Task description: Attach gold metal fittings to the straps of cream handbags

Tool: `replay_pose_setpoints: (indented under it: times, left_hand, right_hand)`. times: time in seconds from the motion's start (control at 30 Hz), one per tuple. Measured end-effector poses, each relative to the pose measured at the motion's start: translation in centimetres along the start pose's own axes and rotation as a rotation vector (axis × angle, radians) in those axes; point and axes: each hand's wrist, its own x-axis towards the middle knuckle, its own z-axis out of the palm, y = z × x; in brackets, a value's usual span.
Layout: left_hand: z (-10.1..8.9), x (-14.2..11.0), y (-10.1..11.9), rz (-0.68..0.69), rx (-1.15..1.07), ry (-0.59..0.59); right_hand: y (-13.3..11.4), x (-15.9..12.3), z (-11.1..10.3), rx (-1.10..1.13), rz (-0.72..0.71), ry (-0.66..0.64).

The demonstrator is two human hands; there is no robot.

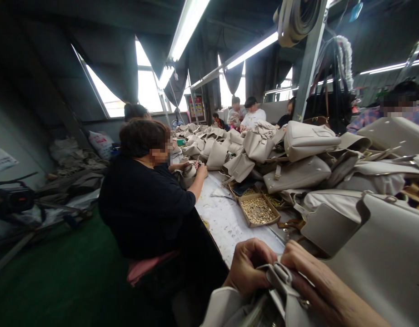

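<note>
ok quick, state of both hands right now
Left hand: closed, fingers gripping the beige bag.
Right hand: closed, holding the same bag.

Left fingers bare; right fingers bare; right forearm uncovered.

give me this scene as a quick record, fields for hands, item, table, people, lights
left hand: fingers closed on a strap of the bag
right hand: gripping the same bag from the other side
bag: light-coloured, partly cut off by the bottom edge
table: white top, bearing a shallow box of small gold-coloured pieces
pile: many similar light bags, heaped along the table
people: a co-worker in a black top sits nearby; others farther back
lights: long tubes overhead, lit
</note>
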Motion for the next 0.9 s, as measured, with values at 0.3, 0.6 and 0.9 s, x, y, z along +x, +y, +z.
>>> replay_pose_setpoints:
  times: [0.3,0.6,0.9]
  left_hand:
    - [-0.1,0.0,-0.1,-0.001,0.000,0.014]
    - [-0.3,0.0,-0.1,-0.007,0.044,-0.012]
    - [-0.6,0.1,-0.1,-0.037,0.058,0.027]
  right_hand:
    - [0.1,0.2,0.8,0.013,0.132,0.033]
    - [0.9,1.0,1.3,0.162,0.151,-0.023]
    - [1.5,1.4,1.9,0.146,0.196,0.054]
